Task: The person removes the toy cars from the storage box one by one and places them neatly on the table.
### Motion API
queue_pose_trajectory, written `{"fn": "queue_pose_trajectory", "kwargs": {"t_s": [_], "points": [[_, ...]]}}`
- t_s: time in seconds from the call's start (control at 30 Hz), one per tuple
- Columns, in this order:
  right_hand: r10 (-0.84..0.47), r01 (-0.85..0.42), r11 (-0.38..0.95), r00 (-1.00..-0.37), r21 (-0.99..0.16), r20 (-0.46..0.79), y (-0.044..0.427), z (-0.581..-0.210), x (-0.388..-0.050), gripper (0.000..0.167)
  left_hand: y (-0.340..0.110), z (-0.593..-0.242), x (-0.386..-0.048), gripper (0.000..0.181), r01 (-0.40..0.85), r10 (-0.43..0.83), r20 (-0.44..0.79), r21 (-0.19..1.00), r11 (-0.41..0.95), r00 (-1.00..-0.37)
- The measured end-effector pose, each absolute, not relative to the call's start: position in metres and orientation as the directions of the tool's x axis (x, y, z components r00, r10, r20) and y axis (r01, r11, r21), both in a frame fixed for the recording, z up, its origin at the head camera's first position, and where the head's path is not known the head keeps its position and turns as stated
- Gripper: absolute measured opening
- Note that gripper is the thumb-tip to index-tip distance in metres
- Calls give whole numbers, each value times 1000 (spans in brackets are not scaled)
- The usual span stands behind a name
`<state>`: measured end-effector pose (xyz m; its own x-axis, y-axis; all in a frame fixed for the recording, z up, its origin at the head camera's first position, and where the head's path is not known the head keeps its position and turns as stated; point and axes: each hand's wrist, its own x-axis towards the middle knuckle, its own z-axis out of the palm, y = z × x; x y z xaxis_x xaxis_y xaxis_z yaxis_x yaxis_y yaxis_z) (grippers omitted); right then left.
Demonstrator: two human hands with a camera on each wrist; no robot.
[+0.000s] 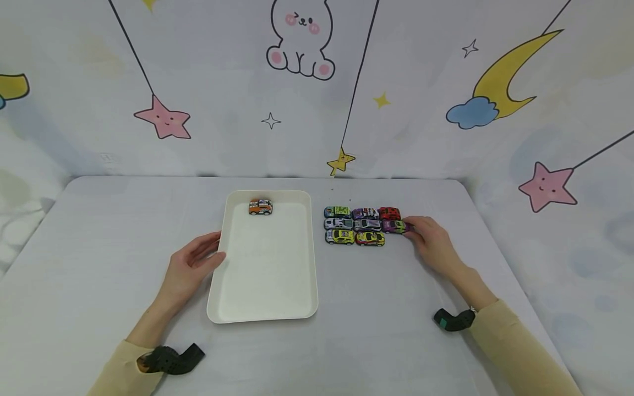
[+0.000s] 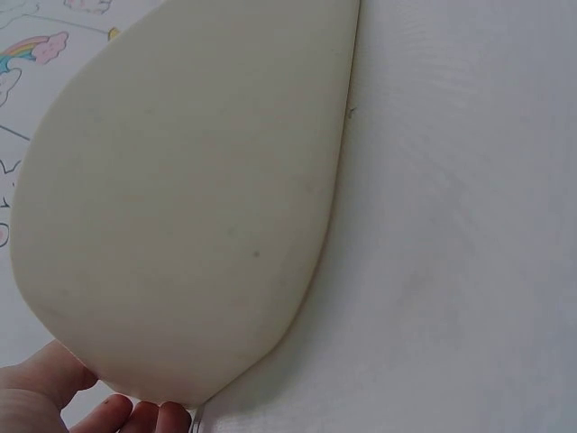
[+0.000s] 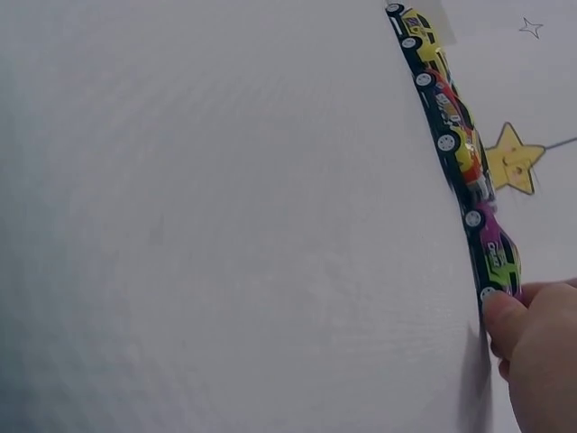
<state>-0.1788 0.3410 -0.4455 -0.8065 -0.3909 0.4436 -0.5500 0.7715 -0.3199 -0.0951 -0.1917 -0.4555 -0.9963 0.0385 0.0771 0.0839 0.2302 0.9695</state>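
A shallow white tray [image 1: 264, 264] lies on the table, an orange toy car [image 1: 260, 207] inside near its far edge. My left hand [image 1: 193, 267] grips the tray's left rim; in the left wrist view the thumb and fingertips [image 2: 108, 413] meet its edge. To the right of the tray, several toy cars stand close together in rows. My right hand [image 1: 432, 245] pinches the right end of a purple and green toy car [image 1: 394, 226] in the middle row. The right wrist view shows the thumb on this purple car [image 3: 498, 248], in line with the others.
The far row holds a green car [image 1: 338, 212], a white and purple one [image 1: 365, 213] and a red one [image 1: 389, 213]. Two silvery cars [image 1: 338, 224] share the middle row. Nearest are two yellow cars [image 1: 370, 238]. A cartoon-printed cloth wall [image 1: 223, 82] rises behind the white table.
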Motion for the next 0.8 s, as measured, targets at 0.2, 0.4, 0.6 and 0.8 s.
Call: {"fn": "queue_pose_trajectory", "kwargs": {"t_s": [0.2,0.4,0.6,0.8], "points": [[-387,-551,777,-799,-304,461,340,-445,-179,32,-192,-455,-95,50,89,40,82,971,223,-996],[-382,-553,777,-795,-302,471,339,-445,-179,32,-192,-454,-94,51,76,40,69,973,219,-997],[-373,-545,778,-801,-312,469,339,-445,-178,33,-191,-453,-94,50,75,35,69,973,217,-997],[-356,-521,784,-822,-336,445,338,-440,-177,35,-191,-454,-95,50,82,38,76,971,223,-996]]}}
